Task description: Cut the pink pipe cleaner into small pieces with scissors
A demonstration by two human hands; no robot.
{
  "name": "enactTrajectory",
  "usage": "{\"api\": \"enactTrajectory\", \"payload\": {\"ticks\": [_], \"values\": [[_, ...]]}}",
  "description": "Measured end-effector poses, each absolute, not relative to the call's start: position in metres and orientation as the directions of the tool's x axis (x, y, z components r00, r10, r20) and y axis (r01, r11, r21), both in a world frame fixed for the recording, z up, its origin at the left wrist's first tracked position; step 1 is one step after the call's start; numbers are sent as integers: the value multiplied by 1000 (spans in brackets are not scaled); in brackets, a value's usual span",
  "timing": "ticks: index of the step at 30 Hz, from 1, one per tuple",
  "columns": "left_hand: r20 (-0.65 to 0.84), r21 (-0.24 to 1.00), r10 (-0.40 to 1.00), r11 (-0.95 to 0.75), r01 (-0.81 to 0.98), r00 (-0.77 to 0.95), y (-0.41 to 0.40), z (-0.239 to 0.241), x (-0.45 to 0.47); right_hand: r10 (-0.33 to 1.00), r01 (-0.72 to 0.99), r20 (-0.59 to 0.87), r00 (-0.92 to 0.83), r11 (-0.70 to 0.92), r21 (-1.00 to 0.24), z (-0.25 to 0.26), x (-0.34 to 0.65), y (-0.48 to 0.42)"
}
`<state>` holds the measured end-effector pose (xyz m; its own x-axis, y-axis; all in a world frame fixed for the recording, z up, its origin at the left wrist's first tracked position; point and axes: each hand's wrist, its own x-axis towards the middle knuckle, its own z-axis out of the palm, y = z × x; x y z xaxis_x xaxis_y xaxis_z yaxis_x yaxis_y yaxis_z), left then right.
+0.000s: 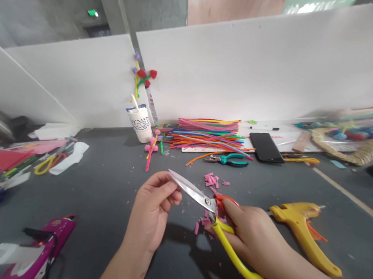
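Observation:
My right hand [255,228] grips a pair of scissors [196,193] by its orange and yellow handles, the blades pointing up and left and looking closed or almost closed. At the blade tips, my left hand [155,204] is closed in a pinch. Whatever lies between its thumb and forefinger, if anything, is too small or hidden to make out. Small cut pink pieces [211,180] form a little heap beyond the scissors. More pink bits [205,221] are scattered on the dark table below the blades, partly covered by my right hand.
Colourful pipe cleaners [208,132] are piled at the back, with pliers [228,159] and a phone [265,147] nearby. A white cup [140,124] stands behind pink pipe-cleaner flowers [151,148]. A yellow glue gun [301,225] lies right, a magenta device [42,253] with a cable left.

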<state>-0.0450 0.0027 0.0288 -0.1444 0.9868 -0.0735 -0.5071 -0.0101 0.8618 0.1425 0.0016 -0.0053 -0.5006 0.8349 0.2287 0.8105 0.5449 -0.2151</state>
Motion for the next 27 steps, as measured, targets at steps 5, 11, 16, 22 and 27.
{"api": "enactTrajectory", "payload": {"ticks": [5,11,16,22,27], "values": [[-86,865,984,-2,-502,-153,2,31,-45,845,816,208,-493,532,-228,-4,143,1],[-78,871,985,-9,-492,-156,1,30,-46,859,816,193,-475,511,-270,1,142,0],[-66,883,984,-19,-470,-165,2,29,-47,860,814,212,-465,509,-279,1,142,1],[-66,874,988,-12,-485,-142,2,29,-45,897,785,165,-411,440,-436,1,141,5],[-194,854,980,186,-487,35,-2,25,-36,943,546,80,-323,255,-798,9,137,4]]}}
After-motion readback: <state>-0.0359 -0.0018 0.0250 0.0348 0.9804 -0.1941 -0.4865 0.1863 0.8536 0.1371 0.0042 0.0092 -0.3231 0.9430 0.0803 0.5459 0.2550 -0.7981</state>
